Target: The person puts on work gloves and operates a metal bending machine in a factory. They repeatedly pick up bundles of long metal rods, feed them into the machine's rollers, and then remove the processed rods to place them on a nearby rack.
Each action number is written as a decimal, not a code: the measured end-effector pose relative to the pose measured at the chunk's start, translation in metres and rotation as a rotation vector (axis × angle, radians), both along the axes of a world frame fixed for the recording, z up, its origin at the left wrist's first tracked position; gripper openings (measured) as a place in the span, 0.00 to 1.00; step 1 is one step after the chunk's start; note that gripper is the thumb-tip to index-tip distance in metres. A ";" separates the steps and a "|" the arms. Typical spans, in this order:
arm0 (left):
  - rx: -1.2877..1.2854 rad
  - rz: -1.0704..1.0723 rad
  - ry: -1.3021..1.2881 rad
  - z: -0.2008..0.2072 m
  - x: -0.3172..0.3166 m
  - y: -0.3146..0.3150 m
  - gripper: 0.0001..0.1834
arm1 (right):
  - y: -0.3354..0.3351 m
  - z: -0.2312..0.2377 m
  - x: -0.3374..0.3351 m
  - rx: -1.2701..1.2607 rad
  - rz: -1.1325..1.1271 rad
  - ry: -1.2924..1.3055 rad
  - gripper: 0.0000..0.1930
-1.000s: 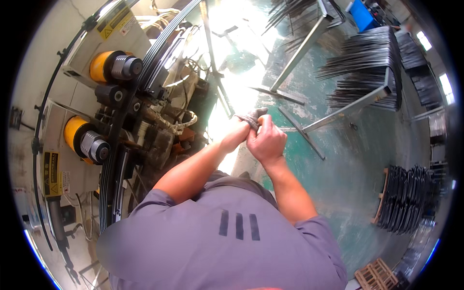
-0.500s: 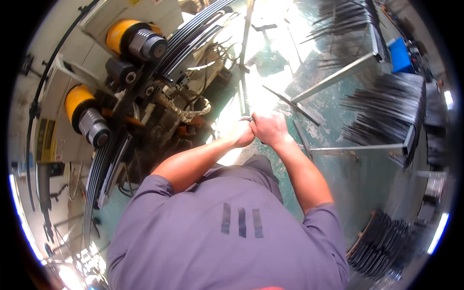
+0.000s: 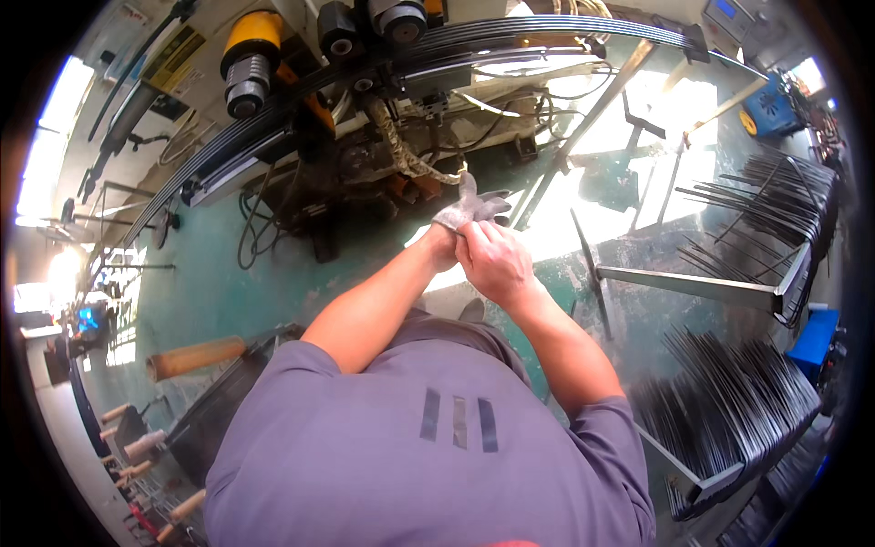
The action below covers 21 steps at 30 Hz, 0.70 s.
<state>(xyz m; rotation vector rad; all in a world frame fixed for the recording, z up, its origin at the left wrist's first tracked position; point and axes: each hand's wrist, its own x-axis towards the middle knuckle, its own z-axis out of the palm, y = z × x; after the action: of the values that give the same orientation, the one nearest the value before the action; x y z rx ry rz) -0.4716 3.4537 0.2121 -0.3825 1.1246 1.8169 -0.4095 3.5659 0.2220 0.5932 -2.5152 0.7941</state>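
At the far left edge, a bright window glare is seen, and below it wooden handles (image 3: 193, 356) stick out over a dark bin (image 3: 214, 428), with more handles bunched near the lower left rim. Between this bin and the machine (image 3: 365, 109) a wide stretch of bare green floor (image 3: 219, 283) is left open, crossed only by loose black cables (image 3: 264, 228). A long curved band of dark metal strips (image 3: 437, 46) is carried across the top of the machine, from the left edge to the upper right.

At the centre, the left hand (image 3: 469, 208) is covered by a grey-white knitted work glove (image 3: 474, 202); its fingers are spread and pointed up toward the machine. The glove looks worn and soiled, and its cuff sits at the wrist. The bare right hand (image 3: 495, 263) is closed round that cuff, pinching the fabric at the left wrist. The gloved left hand holds nothing and is kept open. Both hands are held in front of the chest, above a sunlit patch of floor.

To the right, slanted metal rack rails (image 3: 702, 290) narrow the free room, and stacks of thin dark metal strips (image 3: 738, 410) are laid on them, close to the right elbow. A further fan of strips (image 3: 775, 196) lies higher up.

On the machine, a yellow cylindrical housing (image 3: 251, 32) is seen at upper left, beside a yellow-and-black warning label (image 3: 173, 50) of slanted rectangular shape. A blue motor (image 3: 770, 109) stands at the upper right, and a blue box (image 3: 816, 337) at the right edge.
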 end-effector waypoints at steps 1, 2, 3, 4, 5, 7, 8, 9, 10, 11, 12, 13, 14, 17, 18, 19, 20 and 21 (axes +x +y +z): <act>-0.023 0.022 -0.018 0.000 0.012 -0.008 0.43 | -0.001 -0.003 0.003 -0.026 0.018 -0.006 0.07; 0.094 0.091 -0.005 -0.006 0.020 -0.014 0.42 | -0.004 -0.004 0.009 -0.061 0.008 -0.026 0.07; 0.210 0.160 0.011 -0.016 0.028 -0.021 0.41 | -0.010 -0.005 0.017 -0.095 -0.003 -0.047 0.08; 0.331 0.242 0.045 -0.018 0.034 -0.029 0.40 | -0.016 -0.004 0.022 -0.125 0.002 -0.057 0.08; 0.382 0.283 0.048 -0.010 0.032 -0.034 0.42 | -0.018 -0.010 0.027 -0.198 -0.030 -0.172 0.13; 0.391 0.260 0.109 0.000 0.034 -0.042 0.43 | -0.020 -0.013 0.034 -0.211 -0.002 -0.330 0.15; 0.395 0.247 0.135 0.004 0.037 -0.046 0.43 | -0.021 -0.013 0.037 -0.214 0.008 -0.412 0.17; 0.380 0.237 0.156 0.008 0.041 -0.047 0.42 | -0.024 -0.013 0.033 -0.186 0.004 -0.408 0.19; 0.389 0.288 0.163 0.009 0.043 -0.050 0.42 | -0.024 -0.007 0.027 -0.149 0.032 -0.421 0.18; 0.399 0.338 0.170 0.009 0.045 -0.053 0.42 | -0.027 -0.007 0.023 -0.077 0.034 -0.392 0.17; 0.409 0.386 0.177 0.009 0.047 -0.057 0.42 | -0.030 -0.007 0.021 -0.006 0.034 -0.361 0.17; 0.449 0.458 0.162 0.012 0.050 -0.059 0.39 | -0.033 -0.004 0.022 0.057 0.039 -0.377 0.16; 0.495 0.506 0.181 0.015 0.051 -0.062 0.38 | -0.037 0.000 0.024 0.119 0.043 -0.392 0.16; 0.655 0.679 0.197 0.033 0.051 -0.070 0.31 | -0.052 0.012 0.028 0.249 0.083 -0.514 0.14; 0.665 0.689 0.211 0.034 0.050 -0.075 0.30 | -0.059 0.016 0.030 0.283 0.099 -0.568 0.14; 0.676 0.698 0.226 0.036 0.049 -0.079 0.29 | -0.068 0.019 0.034 0.270 0.135 -0.614 0.14; 0.688 0.706 0.241 0.040 0.050 -0.083 0.28 | -0.077 0.022 0.038 0.284 0.180 -0.662 0.16; 0.705 0.720 0.231 0.044 0.056 -0.091 0.26 | -0.085 0.026 0.045 0.263 0.191 -0.639 0.16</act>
<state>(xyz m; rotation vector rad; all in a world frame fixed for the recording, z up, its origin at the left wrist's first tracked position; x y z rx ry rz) -0.4151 3.3626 0.2563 -0.1560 0.4208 2.7991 -0.3645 3.4805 0.2476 0.7699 -3.2206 0.8227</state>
